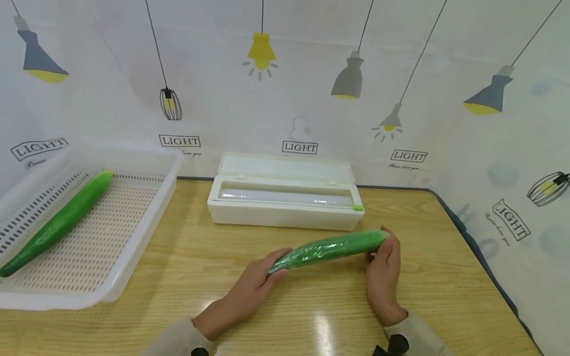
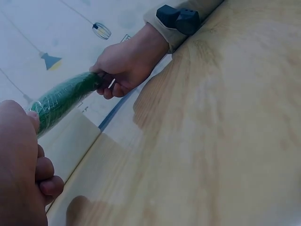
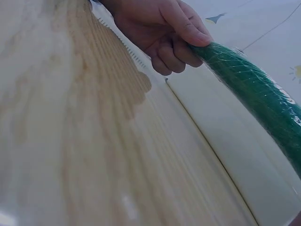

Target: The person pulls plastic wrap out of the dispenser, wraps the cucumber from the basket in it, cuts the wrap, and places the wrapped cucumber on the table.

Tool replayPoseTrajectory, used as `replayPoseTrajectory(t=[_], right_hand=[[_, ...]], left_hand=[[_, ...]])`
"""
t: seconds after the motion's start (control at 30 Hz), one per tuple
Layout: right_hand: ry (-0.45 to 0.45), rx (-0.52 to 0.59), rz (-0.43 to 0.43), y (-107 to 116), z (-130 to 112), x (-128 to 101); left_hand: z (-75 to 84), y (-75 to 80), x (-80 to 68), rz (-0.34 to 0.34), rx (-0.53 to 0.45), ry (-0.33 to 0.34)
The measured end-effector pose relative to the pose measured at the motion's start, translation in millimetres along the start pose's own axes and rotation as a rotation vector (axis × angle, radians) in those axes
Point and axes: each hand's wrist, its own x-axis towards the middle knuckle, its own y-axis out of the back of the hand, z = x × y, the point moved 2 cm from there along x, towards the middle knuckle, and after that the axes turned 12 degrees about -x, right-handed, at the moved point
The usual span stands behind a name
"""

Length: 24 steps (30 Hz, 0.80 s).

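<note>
Spreading across the back and the right side, a pale wall covering (image 1: pixel 303 99) carries printed hanging lamps and the boxed word LIGHT. Before it stands a wood-grained table (image 1: pixel 450 282), its surface glossy enough to throw back a bright reflection near the front edge. At the far left sits a white perforated basket (image 1: pixel 138 242), partly outside the head view. Near the back edge of the table is a long white box (image 1: pixel 285 216), its lid (image 1: pixel 287 167) raised behind it and a pale, shiny roll (image 1: pixel 285 197) lying lengthwise inside.

One green cucumber (image 1: pixel 62 222) rests diagonally in the basket. Another, the wrapped cucumber (image 1: pixel 329 249), is held up off the table in front of the box, slanting a little, with clear creased film glinting along its skin. The person's left hand (image 1: pixel 256 282) grips one end, thumb against its near side. The right hand (image 1: pixel 385 272) pinches the paler end between thumb and fingers, the lower fingers curled in. Both wrists come out of beige sleeves (image 1: pixel 416 333). Smallest is a bright green piece (image 1: pixel 357 207) at the box's right front corner.
</note>
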Motion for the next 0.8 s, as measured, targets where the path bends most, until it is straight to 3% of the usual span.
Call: replayPoseTrajectory(t=[0.13, 0.37, 0.57, 0.63, 0.8], right_hand=[[-0.023, 0.012, -0.003, 1.3, 3.7, 3.6], [-0.055, -0.011, 0.002, 6.3, 8.3, 10.7], [-0.026, -0.006, 0.053, 16.7, 14.6, 24.3], [-0.031, -0.011, 0.060, 19.8, 17.0, 28.2], [-0.062, -0.014, 0.051, 23.2, 18.9, 31.0]], left_hand=[[0.8, -3.9, 1.3, -0.034, -0.009, 0.035], [5.3, -14.3, 1.4, -0.176, -0.062, 0.131], [6.1, -38.6, 7.9, -0.248, -0.076, 0.075], [6.0, -48.2, 10.6, -0.242, -0.071, 0.042], [8.1, -68.7, 20.0, -0.202, -0.155, 0.042]])
